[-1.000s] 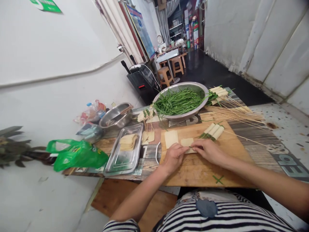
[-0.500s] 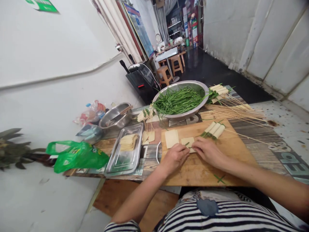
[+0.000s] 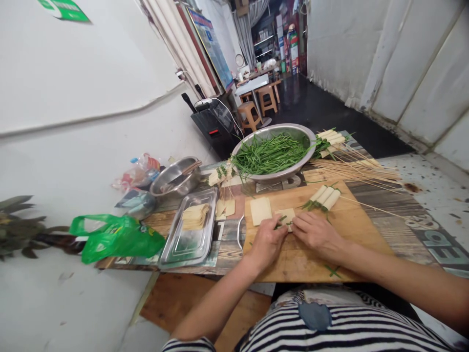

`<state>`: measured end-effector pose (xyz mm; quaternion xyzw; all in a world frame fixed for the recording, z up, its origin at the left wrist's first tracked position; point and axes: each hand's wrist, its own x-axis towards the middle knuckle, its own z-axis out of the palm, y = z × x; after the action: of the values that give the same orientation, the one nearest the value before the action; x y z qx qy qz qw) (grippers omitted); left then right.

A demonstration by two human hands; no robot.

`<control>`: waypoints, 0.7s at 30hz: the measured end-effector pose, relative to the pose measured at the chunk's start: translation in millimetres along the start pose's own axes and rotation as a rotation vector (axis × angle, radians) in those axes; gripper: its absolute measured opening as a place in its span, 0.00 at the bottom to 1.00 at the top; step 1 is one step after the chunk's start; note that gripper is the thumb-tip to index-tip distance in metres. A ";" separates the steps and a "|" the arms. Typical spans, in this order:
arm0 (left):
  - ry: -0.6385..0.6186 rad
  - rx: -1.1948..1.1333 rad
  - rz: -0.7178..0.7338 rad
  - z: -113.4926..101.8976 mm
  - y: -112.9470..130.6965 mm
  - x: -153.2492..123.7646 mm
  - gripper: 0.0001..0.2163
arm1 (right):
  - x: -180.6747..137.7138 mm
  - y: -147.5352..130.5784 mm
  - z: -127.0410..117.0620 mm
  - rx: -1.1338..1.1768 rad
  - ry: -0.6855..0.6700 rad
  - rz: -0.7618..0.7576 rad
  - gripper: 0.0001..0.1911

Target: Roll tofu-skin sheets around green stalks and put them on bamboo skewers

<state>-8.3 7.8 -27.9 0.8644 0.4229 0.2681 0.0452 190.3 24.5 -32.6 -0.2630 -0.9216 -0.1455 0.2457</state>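
Note:
My left hand (image 3: 268, 242) and my right hand (image 3: 314, 231) rest on a wooden cutting board (image 3: 315, 254), fingers curled together over a pale tofu-skin sheet (image 3: 287, 215) with green chive stems inside it. Both hands pinch the near edge of that sheet. A second flat tofu-skin sheet (image 3: 260, 210) lies just left of it. A skewer carrying three finished rolls (image 3: 325, 197) lies on the board beyond my right hand.
A big steel bowl of chives (image 3: 273, 154) stands behind the board, with loose bamboo skewers (image 3: 355, 171) and more rolls (image 3: 331, 139) to its right. A steel tray of tofu sheets (image 3: 190, 227), a small steel bowl (image 3: 176, 177) and a green plastic bag (image 3: 117, 237) lie left.
My hands have shifted slightly on the sheet, and chive stems now show between my fingers at its near edge. The view has drifted a little.

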 end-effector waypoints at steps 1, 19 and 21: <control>0.007 0.016 -0.005 -1.0 1.6 0.2 0.11 | 0.5 -0.1 -1.3 0.002 -0.004 0.006 0.16; -0.063 0.160 -0.142 -14.5 20.3 4.7 0.08 | -0.4 -0.2 4.9 0.097 0.014 0.016 0.16; -0.116 0.128 -0.143 -17.0 20.7 6.8 0.08 | -0.2 -0.2 4.7 0.098 0.006 0.023 0.15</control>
<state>1.3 -2.7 -4.2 0.8472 0.4965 0.1861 0.0331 188.6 26.0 -36.6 -0.2605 -0.9238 -0.0981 0.2629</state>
